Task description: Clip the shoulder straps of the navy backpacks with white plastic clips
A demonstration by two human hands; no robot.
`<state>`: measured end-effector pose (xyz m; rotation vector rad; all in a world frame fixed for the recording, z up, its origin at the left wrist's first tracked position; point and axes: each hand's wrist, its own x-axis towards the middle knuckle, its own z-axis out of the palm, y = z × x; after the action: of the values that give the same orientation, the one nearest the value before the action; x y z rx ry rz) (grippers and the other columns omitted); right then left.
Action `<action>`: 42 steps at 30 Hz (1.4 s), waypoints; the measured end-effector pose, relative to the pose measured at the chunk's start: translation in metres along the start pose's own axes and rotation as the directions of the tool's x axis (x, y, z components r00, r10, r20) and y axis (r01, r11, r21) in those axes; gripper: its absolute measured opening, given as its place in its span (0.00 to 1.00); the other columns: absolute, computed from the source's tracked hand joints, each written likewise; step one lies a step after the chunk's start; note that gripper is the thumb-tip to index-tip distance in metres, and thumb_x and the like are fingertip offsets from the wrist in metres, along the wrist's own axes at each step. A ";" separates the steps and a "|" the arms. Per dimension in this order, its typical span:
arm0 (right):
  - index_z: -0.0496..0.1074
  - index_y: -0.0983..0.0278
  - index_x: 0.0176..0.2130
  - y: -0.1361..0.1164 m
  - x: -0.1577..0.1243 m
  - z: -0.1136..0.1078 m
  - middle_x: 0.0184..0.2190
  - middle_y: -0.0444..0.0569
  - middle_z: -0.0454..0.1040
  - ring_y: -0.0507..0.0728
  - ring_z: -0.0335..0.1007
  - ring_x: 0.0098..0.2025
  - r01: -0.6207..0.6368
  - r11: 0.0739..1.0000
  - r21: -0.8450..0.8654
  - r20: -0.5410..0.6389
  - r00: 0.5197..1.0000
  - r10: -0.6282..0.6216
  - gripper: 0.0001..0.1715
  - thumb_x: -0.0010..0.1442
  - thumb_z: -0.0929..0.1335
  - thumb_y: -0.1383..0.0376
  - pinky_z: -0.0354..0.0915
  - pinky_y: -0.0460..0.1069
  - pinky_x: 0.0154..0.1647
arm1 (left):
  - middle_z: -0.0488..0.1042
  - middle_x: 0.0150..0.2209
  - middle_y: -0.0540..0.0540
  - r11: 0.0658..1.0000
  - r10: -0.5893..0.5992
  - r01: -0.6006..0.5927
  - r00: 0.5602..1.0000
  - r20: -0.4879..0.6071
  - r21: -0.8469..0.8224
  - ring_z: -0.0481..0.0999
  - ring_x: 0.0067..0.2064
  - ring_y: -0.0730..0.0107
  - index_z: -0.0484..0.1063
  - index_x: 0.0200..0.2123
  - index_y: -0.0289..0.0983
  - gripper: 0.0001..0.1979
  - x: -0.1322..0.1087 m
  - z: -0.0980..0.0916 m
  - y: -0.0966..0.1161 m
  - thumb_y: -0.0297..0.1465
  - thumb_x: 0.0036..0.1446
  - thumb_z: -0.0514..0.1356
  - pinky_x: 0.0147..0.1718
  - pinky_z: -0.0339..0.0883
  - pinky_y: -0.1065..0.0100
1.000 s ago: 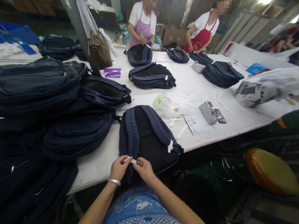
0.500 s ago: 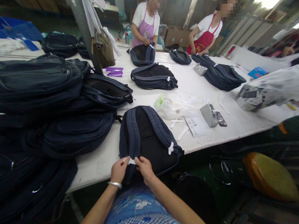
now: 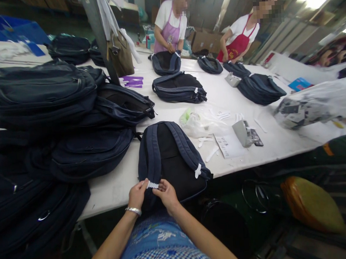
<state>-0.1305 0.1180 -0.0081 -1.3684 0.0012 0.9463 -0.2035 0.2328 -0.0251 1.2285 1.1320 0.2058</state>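
Note:
A navy and black backpack [image 3: 175, 172] lies with its strap side up at the table's near edge, just in front of me. Across the lower end of its left shoulder strap [image 3: 153, 153] runs a white strip with a toothed edge [image 3: 153, 185]. My left hand [image 3: 138, 194] pinches the left end of this strip between thumb and fingers. At the other end, my right hand [image 3: 166, 194] has its fingers curled and pressed together on the strip. A similar white strip [image 3: 197, 170] is wrapped round the lower end of the right shoulder strap.
Dark backpacks [image 3: 40, 94] are piled high at my left. Right of my backpack lie a clear plastic bag [image 3: 201, 124], loose white strips [image 3: 211, 153], a paper sheet [image 3: 229, 146] and a grey dispenser [image 3: 242, 133]. Two co-workers [image 3: 167, 29] handle backpacks across the table. A stool [image 3: 312, 205] stands lower right.
My right hand's fingers have shifted slightly and curled more at the strip's right end. More of the white strip shows between my hands. The backpack has stayed in place.

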 end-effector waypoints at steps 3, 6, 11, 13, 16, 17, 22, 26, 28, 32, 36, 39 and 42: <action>0.70 0.64 0.40 -0.001 0.003 -0.011 0.35 0.48 0.75 0.55 0.72 0.37 -0.109 0.987 0.117 0.072 0.992 0.101 0.24 0.41 0.75 0.65 0.64 0.51 0.44 | 0.77 0.26 0.46 0.934 -0.186 0.207 0.977 0.101 -0.289 0.75 0.30 0.65 0.76 0.32 0.33 0.20 -0.002 0.008 0.000 0.43 0.40 0.67 0.33 0.67 0.67; 0.71 0.65 0.42 -0.006 0.002 -0.018 0.37 0.49 0.75 0.55 0.71 0.37 -0.172 0.977 0.129 0.173 0.974 0.148 0.27 0.41 0.76 0.63 0.64 0.51 0.45 | 0.77 0.26 0.44 0.850 -0.271 0.353 0.930 0.249 -0.391 0.76 0.29 0.65 0.75 0.34 0.33 0.21 -0.004 0.011 0.003 0.42 0.39 0.68 0.32 0.68 0.65; 0.70 0.64 0.33 -0.018 -0.004 -0.004 0.28 0.45 0.72 0.52 0.67 0.31 -0.052 0.999 -0.013 0.044 0.998 0.053 0.18 0.48 0.72 0.54 0.63 0.47 0.35 | 0.78 0.29 0.46 0.990 -0.080 0.088 0.994 0.069 -0.114 0.76 0.35 0.63 0.77 0.35 0.33 0.23 -0.006 0.002 0.006 0.46 0.43 0.65 0.35 0.67 0.68; 0.67 0.63 0.27 -0.020 -0.003 0.003 0.24 0.43 0.68 0.51 0.63 0.26 -0.047 0.997 -0.054 -0.050 0.998 0.045 0.19 0.49 0.71 0.51 0.60 0.46 0.29 | 0.79 0.31 0.46 0.999 -0.019 0.021 0.998 0.056 -0.032 0.76 0.37 0.61 0.77 0.35 0.33 0.24 -0.007 0.002 0.006 0.48 0.44 0.63 0.35 0.67 0.68; 0.65 0.63 0.25 -0.020 0.002 0.005 0.22 0.42 0.67 0.51 0.62 0.25 -0.127 0.992 0.004 -0.050 0.991 0.127 0.22 0.47 0.71 0.48 0.60 0.46 0.29 | 0.79 0.31 0.44 0.988 -0.085 0.093 0.994 0.064 -0.125 0.77 0.35 0.62 0.76 0.36 0.32 0.26 -0.006 0.007 0.003 0.49 0.43 0.63 0.36 0.68 0.66; 0.65 0.64 0.26 -0.019 0.004 0.004 0.23 0.42 0.67 0.50 0.62 0.25 -0.173 0.984 0.035 -0.017 0.985 0.173 0.22 0.47 0.71 0.48 0.60 0.45 0.30 | 0.79 0.31 0.44 0.972 -0.139 0.150 0.988 0.073 -0.183 0.77 0.35 0.62 0.76 0.36 0.32 0.26 -0.006 0.010 0.003 0.48 0.41 0.65 0.36 0.68 0.66; 0.66 0.65 0.28 -0.015 0.006 -0.006 0.24 0.42 0.68 0.49 0.63 0.27 -0.240 0.967 0.079 0.019 0.971 0.239 0.22 0.48 0.71 0.50 0.61 0.45 0.32 | 0.80 0.35 0.41 0.936 -0.211 0.248 0.964 0.164 -0.250 0.78 0.38 0.61 0.75 0.38 0.32 0.27 -0.004 0.010 0.002 0.48 0.41 0.65 0.41 0.69 0.63; 0.69 0.65 0.35 -0.018 0.000 -0.005 0.30 0.45 0.71 0.51 0.67 0.31 -0.136 0.991 0.021 0.046 0.990 0.134 0.21 0.50 0.70 0.50 0.62 0.45 0.35 | 0.77 0.45 0.40 0.996 -0.049 0.058 0.991 0.124 -0.074 0.74 0.49 0.59 0.73 0.46 0.35 0.28 -0.005 -0.004 0.005 0.49 0.49 0.59 0.49 0.65 0.62; 0.70 0.64 0.39 -0.019 -0.002 -0.004 0.33 0.46 0.73 0.52 0.68 0.34 -0.075 0.997 0.009 0.071 0.995 0.074 0.23 0.48 0.72 0.53 0.63 0.46 0.37 | 0.77 0.45 0.41 0.997 -0.013 0.025 0.986 0.165 -0.072 0.74 0.48 0.61 0.71 0.49 0.36 0.29 -0.006 -0.008 0.005 0.47 0.47 0.62 0.49 0.65 0.63; 0.69 0.65 0.30 -0.007 0.004 -0.002 0.23 0.42 0.69 0.49 0.63 0.25 -0.088 0.995 -0.048 0.008 0.996 0.089 0.21 0.41 0.76 0.56 0.60 0.44 0.29 | 0.79 0.34 0.43 0.971 -0.143 0.176 0.970 0.198 -0.159 0.78 0.38 0.62 0.73 0.39 0.33 0.28 -0.004 -0.004 0.001 0.42 0.35 0.70 0.41 0.70 0.65; 0.69 0.64 0.27 -0.003 0.009 -0.010 0.17 0.38 0.64 0.48 0.59 0.20 -0.091 0.974 -0.208 0.022 0.995 0.097 0.17 0.45 0.73 0.55 0.57 0.44 0.23 | 0.79 0.32 0.45 0.973 -0.169 0.195 0.966 0.198 -0.121 0.79 0.37 0.62 0.73 0.37 0.34 0.25 0.002 -0.002 -0.006 0.41 0.35 0.70 0.40 0.71 0.65; 0.74 0.62 0.34 -0.030 0.001 -0.029 0.26 0.45 0.74 0.54 0.69 0.29 0.144 0.875 -0.462 0.053 0.989 -0.135 0.13 0.54 0.68 0.56 0.65 0.48 0.33 | 0.79 0.38 0.42 0.994 -0.103 0.097 0.983 0.153 0.047 0.77 0.43 0.58 0.72 0.42 0.35 0.26 0.003 -0.007 -0.005 0.44 0.40 0.67 0.46 0.69 0.61; 0.71 0.58 0.49 -0.069 -0.010 -0.063 0.48 0.50 0.72 0.58 0.67 0.50 0.334 0.603 -0.725 -0.001 0.874 -0.485 0.18 0.61 0.62 0.59 0.61 0.53 0.54 | 0.75 0.48 0.40 0.952 0.062 -0.093 0.991 0.116 0.291 0.74 0.49 0.54 0.66 0.53 0.37 0.31 -0.004 -0.012 0.006 0.47 0.48 0.60 0.49 0.67 0.57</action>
<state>-0.0656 0.0673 0.0368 -2.0633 -0.5731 0.3903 -0.2119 0.2399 -0.0173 1.5338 1.0478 0.0282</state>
